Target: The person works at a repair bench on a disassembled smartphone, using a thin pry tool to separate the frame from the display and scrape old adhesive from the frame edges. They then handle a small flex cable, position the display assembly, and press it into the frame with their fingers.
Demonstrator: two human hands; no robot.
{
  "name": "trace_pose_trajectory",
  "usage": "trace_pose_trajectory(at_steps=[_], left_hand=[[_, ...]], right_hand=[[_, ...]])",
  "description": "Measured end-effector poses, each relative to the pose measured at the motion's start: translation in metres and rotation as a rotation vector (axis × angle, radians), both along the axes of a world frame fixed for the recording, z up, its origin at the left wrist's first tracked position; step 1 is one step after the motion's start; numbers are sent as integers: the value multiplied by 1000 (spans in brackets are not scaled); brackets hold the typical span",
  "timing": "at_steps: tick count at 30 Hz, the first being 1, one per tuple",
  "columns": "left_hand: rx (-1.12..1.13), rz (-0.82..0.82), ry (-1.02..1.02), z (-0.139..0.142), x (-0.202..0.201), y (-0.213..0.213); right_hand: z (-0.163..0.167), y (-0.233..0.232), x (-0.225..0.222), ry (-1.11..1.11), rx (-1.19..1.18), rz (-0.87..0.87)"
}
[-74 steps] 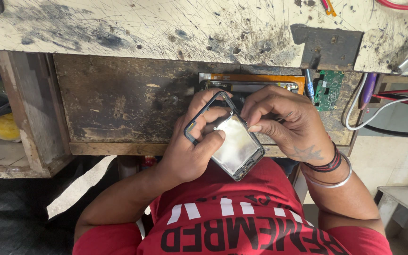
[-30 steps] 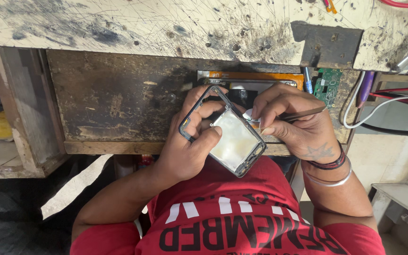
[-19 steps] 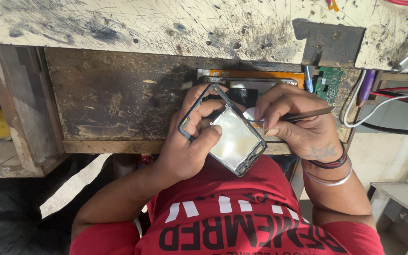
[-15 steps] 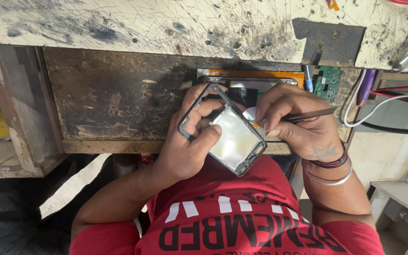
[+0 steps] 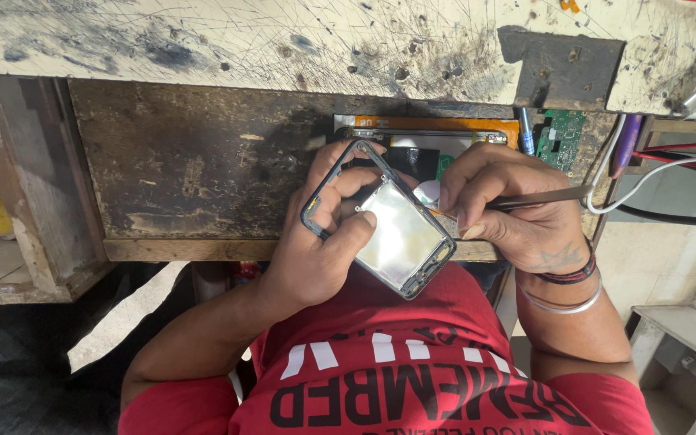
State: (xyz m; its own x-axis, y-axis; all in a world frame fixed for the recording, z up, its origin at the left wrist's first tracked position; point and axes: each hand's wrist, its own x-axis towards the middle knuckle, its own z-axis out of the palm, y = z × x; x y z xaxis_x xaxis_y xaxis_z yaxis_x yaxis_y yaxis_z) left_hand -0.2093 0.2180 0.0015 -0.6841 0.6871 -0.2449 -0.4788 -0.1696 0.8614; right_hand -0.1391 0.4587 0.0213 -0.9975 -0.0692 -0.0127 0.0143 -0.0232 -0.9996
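L hand (image 5: 315,258) grips black-framed phone chassis w/ silvery plate (image 5: 388,229) at centre, over lap. R hand (image 5: 509,213) pinches thin metal tool (image 5: 541,196), 3 o'clock of frame. Risk: tool slip at frame edge could bend plate.

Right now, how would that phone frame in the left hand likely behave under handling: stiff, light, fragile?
The phone frame looks thin, and its upper part is an open bezel, so it probably flexes if twisted. The left hand holds it with fingers alone, suggesting it is light. The shiny plate could be slippery, and pressure from the slim tool in the right hand might bend it.
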Motion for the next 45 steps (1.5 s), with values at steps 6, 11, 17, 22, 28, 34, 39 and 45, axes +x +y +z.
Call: trace_pose_trajectory(at_steps=[6,11,17,22,28,34,39,45], left_hand=[[-9,6,9,-3,1,-3],[-47,3,91,-4,0,-5],[-38,4,63,-3,-1,-7],[-14,-2,17,-4,-1,-7],[22,10,258,-10,-4,-8],[-1,3,142,-5,-4,-7],[-27,-3,31,1,-7,-6],[-65,-3,259,-4,-8,-4]], right_hand=[[-1,0,-1,22,-6,12],[-2,-1,-1,28,-37,17],[-4,-1,-1,50,-29,31],[-6,-1,-2,71,-48,39],[-5,-1,-2,66,-71,40],[-5,1,-1,63,-63,38],[-8,3,-1,65,-89,27],[-12,5,3,44,-151,-22]])
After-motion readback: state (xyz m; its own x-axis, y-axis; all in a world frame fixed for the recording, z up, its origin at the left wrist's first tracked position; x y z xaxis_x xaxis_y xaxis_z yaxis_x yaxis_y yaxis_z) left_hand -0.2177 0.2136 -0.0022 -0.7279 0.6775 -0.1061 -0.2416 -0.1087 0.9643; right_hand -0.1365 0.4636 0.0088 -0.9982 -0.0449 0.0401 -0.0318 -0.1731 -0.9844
